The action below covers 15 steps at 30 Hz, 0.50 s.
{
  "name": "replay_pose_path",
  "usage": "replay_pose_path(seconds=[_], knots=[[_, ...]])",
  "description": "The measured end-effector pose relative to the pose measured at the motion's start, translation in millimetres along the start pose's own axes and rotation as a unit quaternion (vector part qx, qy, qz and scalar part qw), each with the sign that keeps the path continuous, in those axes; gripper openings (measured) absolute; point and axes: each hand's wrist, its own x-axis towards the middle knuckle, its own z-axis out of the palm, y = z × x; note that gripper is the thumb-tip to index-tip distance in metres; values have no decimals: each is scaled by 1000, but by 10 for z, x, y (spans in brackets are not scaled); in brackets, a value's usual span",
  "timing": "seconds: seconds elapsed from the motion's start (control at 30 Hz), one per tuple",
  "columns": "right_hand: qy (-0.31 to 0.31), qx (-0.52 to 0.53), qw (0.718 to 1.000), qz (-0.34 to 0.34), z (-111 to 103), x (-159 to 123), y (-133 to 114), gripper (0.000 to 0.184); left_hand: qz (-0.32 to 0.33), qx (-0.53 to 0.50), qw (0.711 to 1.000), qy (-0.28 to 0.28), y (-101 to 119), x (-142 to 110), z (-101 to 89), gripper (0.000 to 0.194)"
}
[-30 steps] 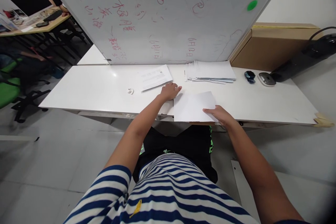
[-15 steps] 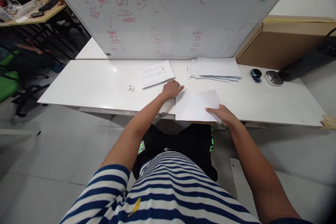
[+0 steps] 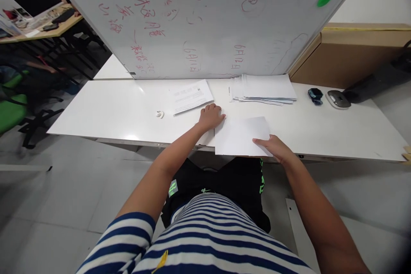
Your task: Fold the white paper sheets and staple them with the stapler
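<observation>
A blank white sheet of paper [image 3: 241,135] lies at the near edge of the white table [image 3: 105,111], slightly overhanging it. My right hand [image 3: 272,146] rests on the sheet's near right corner, fingers together and flat on it. My left hand [image 3: 210,116] sits at the sheet's far left corner, fingers curled down against the table and the paper's edge. A printed sheet [image 3: 190,95] lies just beyond my left hand. A stack of white papers [image 3: 263,89] sits further back, to the right.
A whiteboard [image 3: 199,17] with red writing leans at the table's back. A small white object [image 3: 159,114] lies left of the printed sheet. A blue gadget [image 3: 315,95], a grey mouse [image 3: 338,99] and a cardboard box [image 3: 359,53] are at the right. Chairs and another desk stand far left.
Both hands stay on the blank sheet in nearly the same places. The view has shifted slightly with my head; nothing else has visibly moved.
</observation>
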Motion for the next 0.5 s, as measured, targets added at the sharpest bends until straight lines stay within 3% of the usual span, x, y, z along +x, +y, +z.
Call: replay_pose_path(seconds=[0.5], knots=[[51,-42,998,24,43,-79,-91,33,6,27,1000,-1,88,-8,53,38]])
